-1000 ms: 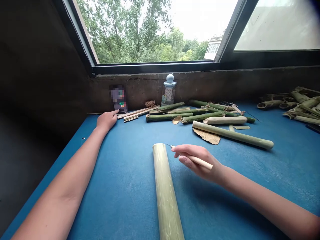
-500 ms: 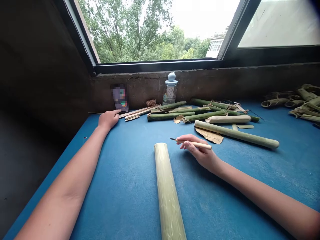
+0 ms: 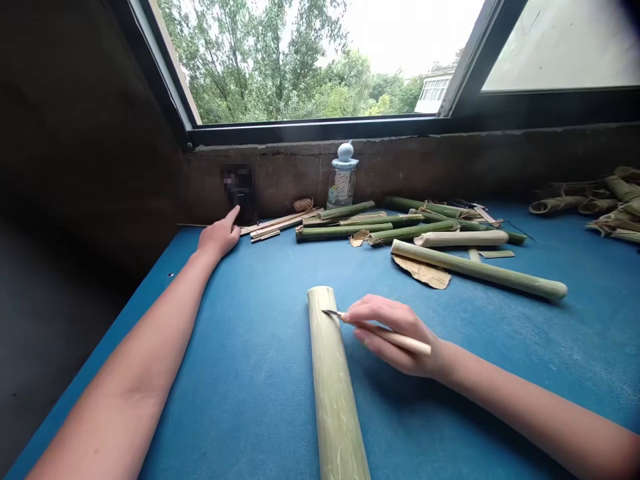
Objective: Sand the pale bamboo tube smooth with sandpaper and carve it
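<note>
My right hand (image 3: 393,333) holds a thin carving knife (image 3: 400,339) with a pale wooden handle. Its dark blade tip lies over the upper end of a peeled bamboo piece (image 3: 333,393), which runs from the middle of the blue table (image 3: 240,373) to the bottom edge of the view. At the back left, my left hand (image 3: 218,236) has its index finger stretched toward the lower edge of a dark phone (image 3: 241,193) leaning on the wall. Whether the fingertip touches the screen is hard to tell. The other left fingers are curled.
Several green bamboo pieces (image 3: 345,231) and thin strips lie along the back. A long pale bamboo piece (image 3: 480,270) rests on a dry brown sheath (image 3: 425,273) at right. Behind stands a lidded jar (image 3: 342,180); more bamboo (image 3: 557,205) is at far right.
My right hand has moved down and left, bringing the knife from beside the bamboo to over its upper end. My left index finger has lifted and stretched out, and the phone's picture has gone dark.
</note>
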A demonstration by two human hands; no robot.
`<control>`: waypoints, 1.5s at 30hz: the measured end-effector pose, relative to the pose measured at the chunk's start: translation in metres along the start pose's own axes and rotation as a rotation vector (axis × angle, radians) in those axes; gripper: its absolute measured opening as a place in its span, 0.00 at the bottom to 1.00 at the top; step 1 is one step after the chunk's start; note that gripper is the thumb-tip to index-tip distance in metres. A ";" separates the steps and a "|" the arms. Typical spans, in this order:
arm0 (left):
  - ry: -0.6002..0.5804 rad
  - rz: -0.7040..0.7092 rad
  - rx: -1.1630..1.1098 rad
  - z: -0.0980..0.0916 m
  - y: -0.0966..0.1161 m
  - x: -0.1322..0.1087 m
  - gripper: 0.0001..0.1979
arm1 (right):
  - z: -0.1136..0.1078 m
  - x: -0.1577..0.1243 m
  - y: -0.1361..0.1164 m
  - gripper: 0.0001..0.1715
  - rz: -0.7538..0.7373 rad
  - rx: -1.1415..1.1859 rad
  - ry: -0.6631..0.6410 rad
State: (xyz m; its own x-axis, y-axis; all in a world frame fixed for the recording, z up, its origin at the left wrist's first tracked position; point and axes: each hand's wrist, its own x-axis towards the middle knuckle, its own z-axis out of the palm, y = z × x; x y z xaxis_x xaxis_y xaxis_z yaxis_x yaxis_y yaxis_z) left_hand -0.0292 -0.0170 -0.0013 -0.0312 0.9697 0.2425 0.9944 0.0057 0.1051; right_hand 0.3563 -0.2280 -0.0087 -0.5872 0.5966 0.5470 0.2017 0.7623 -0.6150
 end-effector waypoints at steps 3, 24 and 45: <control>0.034 -0.032 -0.018 -0.002 0.003 0.004 0.36 | 0.003 -0.002 0.008 0.17 -0.036 -0.065 0.015; 0.184 -0.062 -0.146 0.008 -0.006 0.014 0.28 | -0.007 -0.001 0.026 0.13 0.537 0.362 0.268; 0.236 -0.009 -0.222 -0.010 0.010 0.040 0.35 | -0.010 0.006 0.022 0.17 0.558 0.475 0.218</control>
State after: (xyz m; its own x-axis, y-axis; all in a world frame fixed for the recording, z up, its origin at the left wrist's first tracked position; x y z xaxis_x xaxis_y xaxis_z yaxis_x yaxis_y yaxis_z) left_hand -0.0212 0.0193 0.0192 -0.0878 0.8863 0.4548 0.9486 -0.0649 0.3097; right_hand 0.3655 -0.2052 -0.0133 -0.3194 0.9352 0.1525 0.0356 0.1727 -0.9843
